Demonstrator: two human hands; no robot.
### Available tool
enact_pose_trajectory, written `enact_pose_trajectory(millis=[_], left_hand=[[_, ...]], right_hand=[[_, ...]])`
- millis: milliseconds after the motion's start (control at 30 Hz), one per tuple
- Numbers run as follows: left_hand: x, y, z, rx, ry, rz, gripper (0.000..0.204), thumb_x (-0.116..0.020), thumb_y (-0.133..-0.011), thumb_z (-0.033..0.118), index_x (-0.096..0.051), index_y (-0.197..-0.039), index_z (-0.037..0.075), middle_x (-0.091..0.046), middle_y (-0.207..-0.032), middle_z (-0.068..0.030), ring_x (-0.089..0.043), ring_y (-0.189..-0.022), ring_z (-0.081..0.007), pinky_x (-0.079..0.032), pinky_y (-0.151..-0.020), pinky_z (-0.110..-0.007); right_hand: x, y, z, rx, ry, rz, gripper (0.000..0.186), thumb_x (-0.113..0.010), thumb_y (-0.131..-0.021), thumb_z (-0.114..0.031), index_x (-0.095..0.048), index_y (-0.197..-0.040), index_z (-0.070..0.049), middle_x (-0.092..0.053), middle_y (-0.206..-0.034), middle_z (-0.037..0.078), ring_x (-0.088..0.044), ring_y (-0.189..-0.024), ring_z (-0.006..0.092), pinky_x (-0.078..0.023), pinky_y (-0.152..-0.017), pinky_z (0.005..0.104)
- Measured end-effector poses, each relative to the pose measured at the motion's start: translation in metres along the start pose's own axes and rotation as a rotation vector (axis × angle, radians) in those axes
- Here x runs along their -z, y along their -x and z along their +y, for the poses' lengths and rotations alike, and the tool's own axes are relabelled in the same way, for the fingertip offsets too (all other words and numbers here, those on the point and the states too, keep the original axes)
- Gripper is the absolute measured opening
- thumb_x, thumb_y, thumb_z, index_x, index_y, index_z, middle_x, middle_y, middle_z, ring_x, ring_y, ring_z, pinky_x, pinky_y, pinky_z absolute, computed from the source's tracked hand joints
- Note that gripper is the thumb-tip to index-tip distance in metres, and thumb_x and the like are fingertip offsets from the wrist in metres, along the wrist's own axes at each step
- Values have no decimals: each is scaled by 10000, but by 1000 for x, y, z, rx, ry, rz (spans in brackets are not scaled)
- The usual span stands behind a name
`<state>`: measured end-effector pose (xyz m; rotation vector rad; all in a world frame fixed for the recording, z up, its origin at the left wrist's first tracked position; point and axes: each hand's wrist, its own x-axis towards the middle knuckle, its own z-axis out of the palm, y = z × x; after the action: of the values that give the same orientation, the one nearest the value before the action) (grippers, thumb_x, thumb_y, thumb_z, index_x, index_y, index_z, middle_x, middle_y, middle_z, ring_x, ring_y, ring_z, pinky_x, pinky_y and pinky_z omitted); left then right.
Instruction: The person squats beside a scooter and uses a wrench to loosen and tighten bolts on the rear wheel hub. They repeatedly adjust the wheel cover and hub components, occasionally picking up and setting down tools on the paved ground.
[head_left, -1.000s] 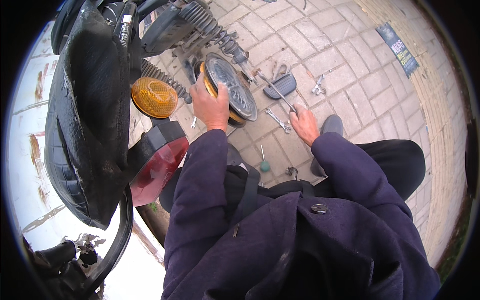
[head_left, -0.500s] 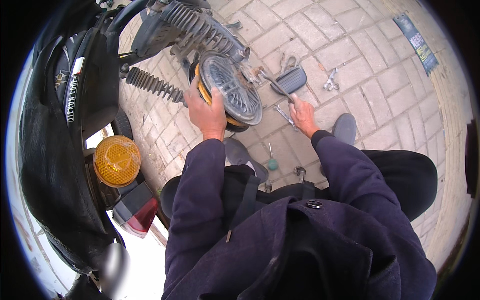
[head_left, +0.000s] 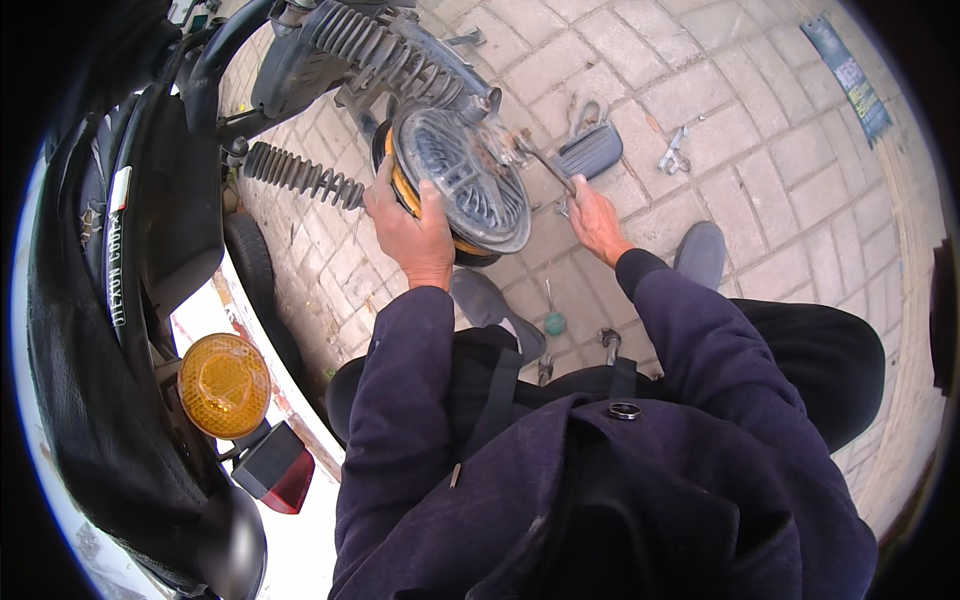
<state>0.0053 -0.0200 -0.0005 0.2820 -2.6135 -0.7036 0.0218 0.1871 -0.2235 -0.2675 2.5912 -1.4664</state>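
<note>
My left hand (head_left: 408, 225) grips the left side of a round grey finned wheel hub (head_left: 460, 175) with a yellow ring (head_left: 400, 186), hanging at a shock absorber assembly (head_left: 390, 55). My right hand (head_left: 598, 225) is closed on a long metal bar tool (head_left: 550, 166), whose far end meets rusty fittings (head_left: 514, 145) beside the hub. A grey rubber pedal (head_left: 590, 152) lies on the paving just beyond the bar. A wrench behind my right hand is mostly hidden.
A two-wheeler with black seat (head_left: 90, 390), orange reflector (head_left: 223, 386) and red tail light (head_left: 287, 480) fills the left. On the pavers lie loose tools (head_left: 674, 150), a green-handled screwdriver (head_left: 555, 322) and a socket tool (head_left: 609, 343). A second spring (head_left: 305, 178) angles left of the hub.
Both hands, tool and hub have moved upward or rightward slightly relative to my lap. The vehicle's seat and lights appear farther left and lower as the view shifts.
</note>
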Motion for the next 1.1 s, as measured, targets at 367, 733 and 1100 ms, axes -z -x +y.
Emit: enact_pose_trajectory(millis=[367, 733, 1100], left_hand=[[-4, 1, -5, -56, -71, 101, 560, -694, -842, 255, -575, -1350, 52, -596, -1135, -161, -606, -1062, -358, -504, -904, -453], [-6, 2, -5, -14, -82, 116, 597, -700, -827, 355, -585, -1362, 117, -590, -1113, -148, -633, -1000, -374, -527, -833, -475], [-5, 4, -4, -20, -41, 144, 580, -716, -808, 306, -589, -1330, 89, -596, -1112, -164, -619, -1016, -386, -524, -857, -467]], right_hand=[[73, 36, -138, -516, -307, -259, 206, -556, -949, -204, -594, -919, -4, -637, -725, 168, -648, -666, 324, -490, -614, 465], [117, -61, -262, -765, -1537, -387, 79, -572, -949, -114, -605, -920, -48, -664, -771, 36, -630, -601, 127, -575, -552, 317], [161, -10, -234, -787, -1409, -554, 64, -508, -925, -129, -495, -863, -121, -465, -649, -23, -431, -484, 87, -454, -514, 307]])
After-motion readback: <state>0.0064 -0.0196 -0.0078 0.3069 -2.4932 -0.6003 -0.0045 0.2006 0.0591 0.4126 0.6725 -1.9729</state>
